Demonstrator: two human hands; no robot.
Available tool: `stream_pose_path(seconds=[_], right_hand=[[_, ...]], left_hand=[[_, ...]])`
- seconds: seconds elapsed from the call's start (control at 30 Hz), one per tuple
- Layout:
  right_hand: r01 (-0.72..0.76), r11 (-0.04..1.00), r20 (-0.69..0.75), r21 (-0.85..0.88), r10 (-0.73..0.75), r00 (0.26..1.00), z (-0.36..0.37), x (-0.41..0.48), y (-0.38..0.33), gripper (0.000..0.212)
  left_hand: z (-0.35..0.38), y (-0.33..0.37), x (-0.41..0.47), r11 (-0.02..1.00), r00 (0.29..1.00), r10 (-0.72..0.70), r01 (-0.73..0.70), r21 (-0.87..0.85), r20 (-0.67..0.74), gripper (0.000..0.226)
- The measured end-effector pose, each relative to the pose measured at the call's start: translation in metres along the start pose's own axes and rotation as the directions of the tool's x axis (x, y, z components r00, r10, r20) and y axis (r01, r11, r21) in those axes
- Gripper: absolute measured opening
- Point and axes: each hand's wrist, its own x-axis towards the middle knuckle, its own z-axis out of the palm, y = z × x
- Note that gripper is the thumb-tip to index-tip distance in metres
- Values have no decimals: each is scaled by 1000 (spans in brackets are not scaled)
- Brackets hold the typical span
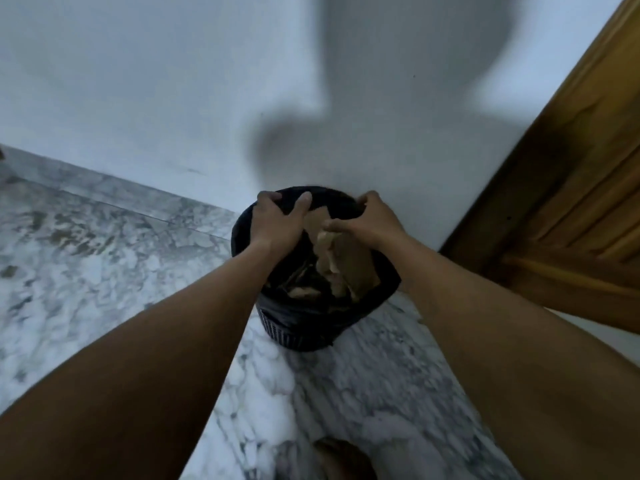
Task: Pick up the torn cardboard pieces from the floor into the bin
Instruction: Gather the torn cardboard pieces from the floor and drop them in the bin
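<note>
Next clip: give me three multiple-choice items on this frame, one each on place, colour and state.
1. Where does the bin stand? A mid-floor B by the wall, beside the door C on a table
2. The bin's colour? A black B white C green
3. The left hand? A hangs free B lifts cardboard off the floor C grips the bin's rim
B: wall behind it, door to its right. A: its body is black. C: fingers curl over the rim.
</note>
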Motion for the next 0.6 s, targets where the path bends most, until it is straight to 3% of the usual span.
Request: stream_pose_path(seconds=[0.1,0.17,0.23,0.3,0.47,0.6], right_hand=[[1,996,-82,-92,-9,997,-5,-6,14,97],[-42,987,-158,-157,17,987,-6,-7,28,79],[-148,980,-111,-130,134,985,-3,-11,42,73],[-230,973,9,-18,230,973,0,-15,52,77],[-168,985,19,46,167,986,16,-30,48,54],[-93,993,52,66,90,995,38,-38,5,53]], left_hand=[[-14,-23,-11,910,953,249,-168,379,-176,64],[-27,-39,-16,873,966,187,-79,481,-181,75],[-38,-50,-19,932,994,-75,99,348,-83,81],[-42,-55,-18,962,977,-212,212,173,-22,76],[-68,-63,-20,971,972,-230,232,64,-40,72],[-129,-69,-25,978,978,-206,206,13,-34,72]])
